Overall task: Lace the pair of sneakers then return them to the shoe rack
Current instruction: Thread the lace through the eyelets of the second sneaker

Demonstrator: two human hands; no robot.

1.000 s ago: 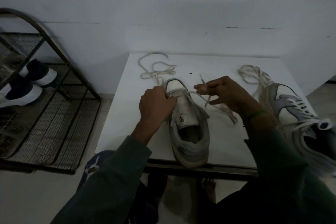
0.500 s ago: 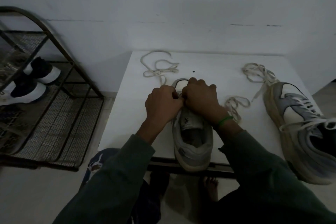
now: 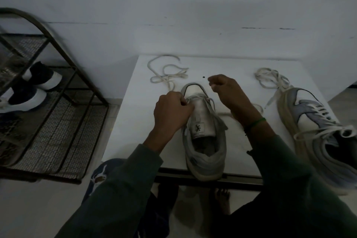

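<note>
Shoe rack (image 3: 58, 121) stands at nine o'clock, apart from the table (image 3: 131, 121), with bare tabletop along the left edge. Left hand (image 3: 170, 112) grips the grey sneaker (image 3: 204, 141), fingers curled on its left flank; the heel overhangs the six o'clock edge. Right hand (image 3: 228, 92) is at the toe, fingers curled, hold unclear. Second sneaker (image 3: 318, 131) sits at three o'clock, by the right edge.

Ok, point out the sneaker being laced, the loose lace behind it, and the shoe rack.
sneaker being laced (image 3: 200, 119): head view, on its tongue.
loose lace (image 3: 164, 79): head view, on its tangled middle.
shoe rack (image 3: 58, 131): head view, on the bottom mesh shelf.
</note>
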